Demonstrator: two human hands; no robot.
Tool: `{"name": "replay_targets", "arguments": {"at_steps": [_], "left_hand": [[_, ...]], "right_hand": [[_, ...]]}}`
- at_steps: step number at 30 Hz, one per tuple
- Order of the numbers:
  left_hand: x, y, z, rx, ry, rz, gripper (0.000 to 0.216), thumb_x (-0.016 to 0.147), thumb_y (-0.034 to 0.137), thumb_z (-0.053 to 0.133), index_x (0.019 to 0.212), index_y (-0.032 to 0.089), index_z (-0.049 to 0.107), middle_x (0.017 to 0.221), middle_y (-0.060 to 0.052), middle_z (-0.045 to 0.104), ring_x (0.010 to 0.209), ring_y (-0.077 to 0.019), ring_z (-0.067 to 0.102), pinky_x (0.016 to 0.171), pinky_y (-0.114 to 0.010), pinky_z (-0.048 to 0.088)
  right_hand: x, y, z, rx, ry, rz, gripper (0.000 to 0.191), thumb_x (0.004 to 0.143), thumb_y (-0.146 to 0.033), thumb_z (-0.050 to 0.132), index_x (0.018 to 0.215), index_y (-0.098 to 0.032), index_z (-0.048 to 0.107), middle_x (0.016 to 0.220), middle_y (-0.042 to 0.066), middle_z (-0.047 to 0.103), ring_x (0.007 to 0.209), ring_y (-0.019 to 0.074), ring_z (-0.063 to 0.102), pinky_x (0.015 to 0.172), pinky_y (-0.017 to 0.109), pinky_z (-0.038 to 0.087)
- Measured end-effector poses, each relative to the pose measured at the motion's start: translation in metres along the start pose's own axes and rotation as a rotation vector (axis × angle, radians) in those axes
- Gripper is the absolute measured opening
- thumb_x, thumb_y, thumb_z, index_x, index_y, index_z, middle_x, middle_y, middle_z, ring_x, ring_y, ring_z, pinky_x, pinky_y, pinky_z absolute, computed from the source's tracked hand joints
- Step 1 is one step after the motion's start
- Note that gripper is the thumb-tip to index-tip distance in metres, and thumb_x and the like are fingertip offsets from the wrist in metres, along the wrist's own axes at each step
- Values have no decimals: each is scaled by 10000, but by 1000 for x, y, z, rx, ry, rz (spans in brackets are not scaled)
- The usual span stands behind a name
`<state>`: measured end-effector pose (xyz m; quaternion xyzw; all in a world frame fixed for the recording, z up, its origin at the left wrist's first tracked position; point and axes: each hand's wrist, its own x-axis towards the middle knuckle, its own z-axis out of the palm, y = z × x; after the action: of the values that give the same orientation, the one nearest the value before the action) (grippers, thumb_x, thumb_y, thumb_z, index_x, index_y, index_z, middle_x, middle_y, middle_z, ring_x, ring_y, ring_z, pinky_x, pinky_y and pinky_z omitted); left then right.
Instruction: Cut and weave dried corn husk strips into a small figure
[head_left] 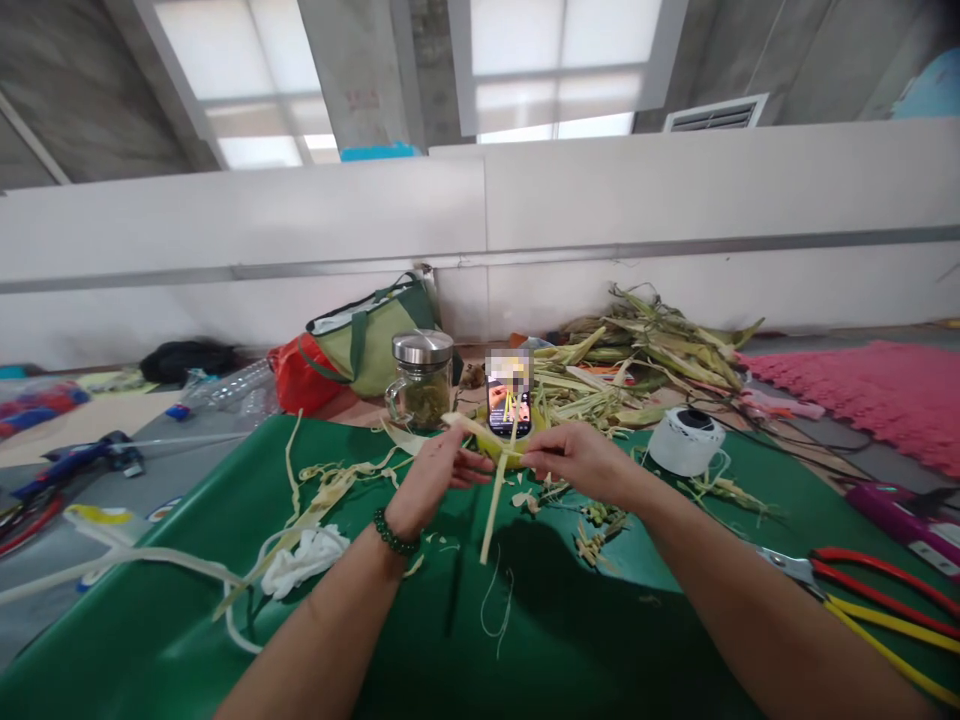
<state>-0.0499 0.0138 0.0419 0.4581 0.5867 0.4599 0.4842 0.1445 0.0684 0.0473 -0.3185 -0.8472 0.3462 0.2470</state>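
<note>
Crossed strips of pale dried husk (493, 510) hang in front of me, one long piece slanting down toward the green mat (420, 620). My right hand (581, 460) pinches these strips where they cross, thumb against fingertips. On the other side, my left hand (439, 475), with a green bead bracelet at the wrist, holds a husk strip (469, 427) that points up and left. Its lower fingers are loosely bent near the crossing. Just behind both hands, a phone (508, 400) with a lit screen stands propped in a yellow bowl (489, 420), partly hidden by the strips.
A lidded glass jar (420, 385) and green bag (367, 345) stand behind left. A heap of husks (652, 340) lies behind right. White thread spool (686, 440), red-and-yellow-handled shears (877, 590) and purple tool (904, 525) are right. White cord (304, 560) lies left.
</note>
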Motion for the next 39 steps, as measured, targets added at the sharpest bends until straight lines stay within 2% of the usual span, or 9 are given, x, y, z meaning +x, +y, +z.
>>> {"name": "replay_targets", "arguments": {"at_steps": [3, 6, 12, 16, 20, 25, 27, 32, 39], "left_hand": [[1, 2, -6, 215, 242, 275, 439, 807, 550, 474, 880, 162, 667, 616, -19, 630, 606, -163, 590, 571, -245, 426], [-3, 0, 0, 326, 255, 475, 334, 734, 470, 599, 725, 155, 709, 623, -18, 612, 625, -156, 542, 598, -242, 413], [-7, -4, 12, 176, -67, 285, 447, 758, 533, 547, 860, 134, 722, 714, -45, 666, 700, -181, 564, 656, -264, 448], [-9, 4, 6, 217, -11, 244, 554, 849, 560, 371, 695, 150, 710, 704, -64, 667, 792, -206, 585, 797, -303, 439], [-13, 8, 5, 313, -128, 275, 486, 792, 535, 493, 557, 144, 663, 533, -45, 591, 624, -182, 561, 657, -282, 452], [-5, 4, -10, 297, -364, 122, 403, 739, 427, 586, 991, 128, 684, 669, -67, 680, 456, -134, 519, 462, -244, 411], [0, 2, -20, 351, -266, 76, 453, 790, 409, 521, 1144, 143, 620, 620, -60, 672, 433, -146, 524, 465, -252, 399], [-4, 5, -21, 685, 454, 487, 278, 774, 275, 563, 1004, 214, 707, 852, -91, 687, 897, -257, 594, 795, -341, 423], [-14, 3, 10, 412, 87, 478, 229, 771, 341, 584, 814, 175, 735, 844, -55, 718, 830, -225, 615, 770, -296, 457]], "right_hand": [[1, 3, -11, 1, -10, 5, 238, 800, -336, 580, 671, -174, 698, 550, -3, 613, 486, 103, 512, 459, 195, 337], [1, 1, -9, -79, 75, -38, 227, 812, -326, 571, 705, -183, 712, 559, -10, 612, 503, 101, 504, 477, 196, 319], [-2, -7, 6, -144, 53, -123, 224, 822, -305, 567, 680, -194, 700, 570, -11, 600, 535, 103, 498, 506, 194, 315], [-1, -4, 7, -123, 24, -115, 223, 820, -317, 569, 687, -200, 705, 584, -4, 620, 533, 112, 501, 493, 199, 311], [1, -1, 7, -166, 50, -112, 230, 825, -313, 561, 695, -196, 709, 583, -4, 623, 532, 106, 503, 502, 195, 320], [0, 0, -2, -107, 59, -84, 235, 822, -345, 566, 727, -192, 716, 566, -6, 618, 518, 104, 509, 500, 197, 334], [-1, 2, -8, -85, 65, -73, 242, 820, -356, 565, 731, -187, 715, 572, 0, 625, 530, 113, 529, 506, 204, 345], [-1, 2, -11, -151, 193, -58, 204, 809, -332, 577, 739, -194, 709, 611, -1, 648, 557, 124, 547, 523, 216, 345], [0, 2, 22, -235, 242, -128, 219, 854, -337, 538, 792, -209, 705, 669, 5, 682, 570, 124, 570, 540, 218, 365]]}}
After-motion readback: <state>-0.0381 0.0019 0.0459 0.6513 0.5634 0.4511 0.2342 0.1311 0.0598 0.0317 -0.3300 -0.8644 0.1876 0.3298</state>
